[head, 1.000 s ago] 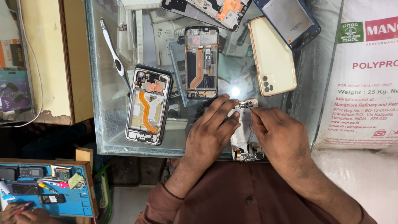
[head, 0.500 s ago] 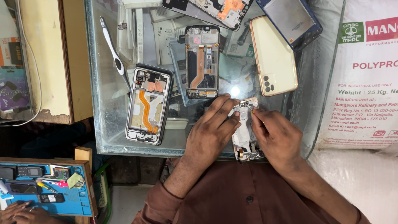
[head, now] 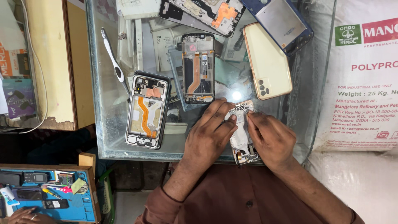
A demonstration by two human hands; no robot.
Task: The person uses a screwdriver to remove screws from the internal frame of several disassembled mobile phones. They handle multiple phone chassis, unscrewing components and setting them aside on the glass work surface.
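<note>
My left hand [head: 209, 135] pins the white phone frame [head: 240, 139] at the glass counter's [head: 107, 137] near edge | my right hand [head: 269, 139] has crept up, fingertips now pinching its top corner | other opened phones lie apart.

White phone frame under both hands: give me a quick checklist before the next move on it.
1. Left hand steadies the white phone frame: ok, fingers lie across it.
2. Right hand at the frame's top corner: ok, fingertips pinch there.
3. What the fingertips grip: cannot tell, too small.
4. Frame fully on the glass table: not ok, its lower end sits at the near edge.
5. Space beside it: ok, the opened phone with an orange strip and the cream phone back lie apart.
6. White-handled tool within reach: ok, lying at left.
</note>
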